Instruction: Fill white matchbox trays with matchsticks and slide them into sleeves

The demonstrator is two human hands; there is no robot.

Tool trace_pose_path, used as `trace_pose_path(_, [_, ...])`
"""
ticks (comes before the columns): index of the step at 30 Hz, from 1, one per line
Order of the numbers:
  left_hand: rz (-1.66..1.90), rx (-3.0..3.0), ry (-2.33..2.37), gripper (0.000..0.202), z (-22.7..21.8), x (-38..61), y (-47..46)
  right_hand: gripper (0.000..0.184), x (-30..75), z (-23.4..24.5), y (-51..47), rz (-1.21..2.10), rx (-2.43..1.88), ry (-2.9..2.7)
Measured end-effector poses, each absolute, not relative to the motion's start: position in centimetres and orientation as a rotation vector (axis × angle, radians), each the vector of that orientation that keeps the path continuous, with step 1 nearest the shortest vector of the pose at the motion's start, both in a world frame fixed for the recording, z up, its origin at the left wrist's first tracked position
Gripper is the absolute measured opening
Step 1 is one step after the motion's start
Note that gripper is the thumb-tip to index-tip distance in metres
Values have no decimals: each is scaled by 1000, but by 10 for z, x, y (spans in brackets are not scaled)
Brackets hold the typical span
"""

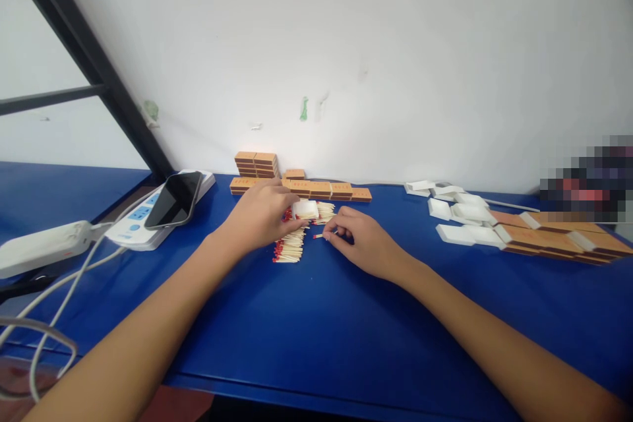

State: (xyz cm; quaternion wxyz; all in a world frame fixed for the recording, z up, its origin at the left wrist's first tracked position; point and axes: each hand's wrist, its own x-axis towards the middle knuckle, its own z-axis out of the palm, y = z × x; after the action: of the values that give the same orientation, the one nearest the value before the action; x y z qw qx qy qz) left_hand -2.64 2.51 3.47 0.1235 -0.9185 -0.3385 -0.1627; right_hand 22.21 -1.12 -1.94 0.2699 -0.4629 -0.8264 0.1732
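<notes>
My left hand (267, 212) is curled around the left end of a small white matchbox tray (305, 210), with thumb and index finger at its sides. Red-headed matches show between those fingers. Below the hand, a pile of loose matches (289, 247) lies on the blue table, heads to the left. More matches (325, 212) lie to the right of the tray. My right hand (363, 237) pinches a single match (317, 236) between thumb and fingertips, its red head pointing left. The other fingers of that hand are bent inward.
Closed matchboxes stand in a row (316, 190) and a stack (256, 163) by the wall. At right are empty white trays (469, 211) and orange matchbox sleeves (548, 237). A phone (174, 200) rests on a power strip (143, 237) at left, near white cables (74, 277).
</notes>
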Motion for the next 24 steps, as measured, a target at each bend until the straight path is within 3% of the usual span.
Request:
trace_pose_path(10, [-481, -2697, -983, 32, 34, -25, 24, 12, 227, -13, -20, 459, -1156, -2361])
trace_pose_path(24, [-507, -2860, -892, 33, 27, -4, 8, 12, 221, -2, -26, 222, -1149, -2083])
